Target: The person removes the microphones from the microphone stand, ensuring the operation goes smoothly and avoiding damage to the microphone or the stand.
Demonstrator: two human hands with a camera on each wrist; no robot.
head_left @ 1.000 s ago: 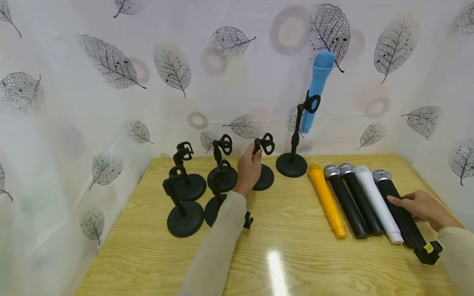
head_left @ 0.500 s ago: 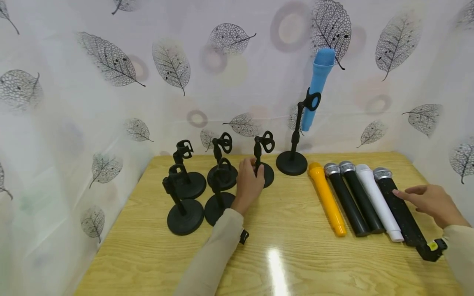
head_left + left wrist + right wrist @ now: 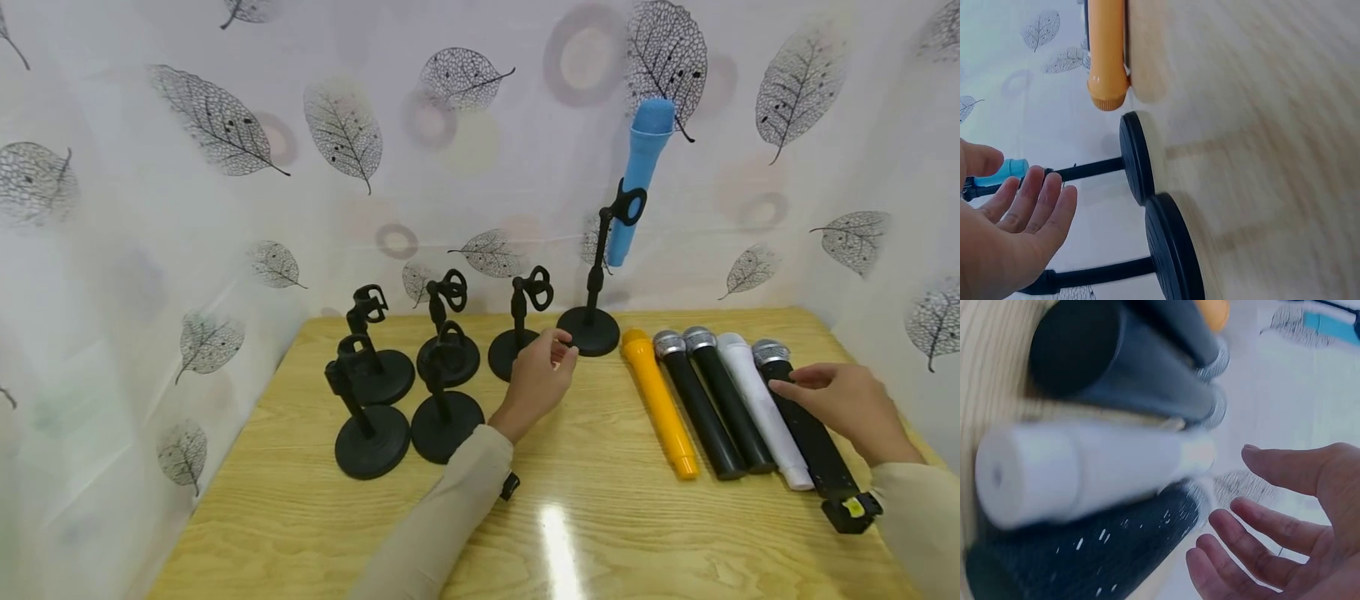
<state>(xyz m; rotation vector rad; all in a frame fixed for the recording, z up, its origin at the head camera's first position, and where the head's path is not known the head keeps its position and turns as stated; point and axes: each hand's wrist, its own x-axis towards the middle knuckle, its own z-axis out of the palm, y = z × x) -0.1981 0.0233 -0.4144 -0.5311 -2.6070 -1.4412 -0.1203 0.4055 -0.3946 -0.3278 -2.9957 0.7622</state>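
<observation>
My left hand (image 3: pixel 536 379) is in front of a short black microphone stand (image 3: pixel 519 312), its fingers loosely bent and nothing in them. In the left wrist view the same hand (image 3: pixel 1016 231) has its fingers spread apart from the stands. At the right, my right hand (image 3: pixel 851 408) hovers over a speckled black microphone (image 3: pixel 813 450) with a silver head. The right wrist view shows that hand (image 3: pixel 1285 537) holding nothing, near the white microphone (image 3: pixel 765 408). A blue microphone (image 3: pixel 641 171) leans in the clip of a taller stand (image 3: pixel 596 283) at the back.
An orange microphone (image 3: pixel 660 404) and two black ones, the nearer-left one (image 3: pixel 697 404) and its neighbour (image 3: pixel 731 400), lie beside the white one. Several more stands, including a front one (image 3: pixel 372 442), are grouped on the wooden table (image 3: pixel 600 533) at left. A leaf-patterned cloth (image 3: pixel 465 150) hangs behind.
My left hand has slid down the short stand's pole, let go and moved right. My right hand has lifted off the speckled black microphone and shifted slightly left. The microphones stay put.
</observation>
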